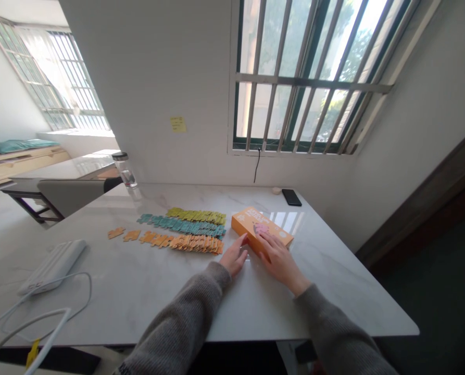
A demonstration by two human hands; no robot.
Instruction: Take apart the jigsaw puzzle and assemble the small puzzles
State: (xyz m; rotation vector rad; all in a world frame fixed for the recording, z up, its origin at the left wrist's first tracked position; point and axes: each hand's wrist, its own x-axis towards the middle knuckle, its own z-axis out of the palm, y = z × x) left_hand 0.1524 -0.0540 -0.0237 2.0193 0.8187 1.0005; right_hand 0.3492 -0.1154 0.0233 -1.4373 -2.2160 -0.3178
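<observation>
The orange box (255, 223) lies flat on the worktop (146, 291), right of centre and turned at an angle to the near edge. The right hand (281, 260) rests palm-down on the box's near end, fingers extended and spread over the lid, not curled around anything. This flat contact appears to press the box down so that it cannot slide on the glossy surface. The left hand (235, 258) lies open on the worktop, fingertips touching the box's near-left side, apparently as a stop against sideways shift; it grips nothing.

Just left of the box, flat pieces lie in three colour-sorted rows: yellow-green row (197, 215), teal row (181, 225), orange row (189, 242). The overlapped layout holds each colour compact and separate. A phone (291, 197) lies near the far edge, well apart from the hands.
</observation>
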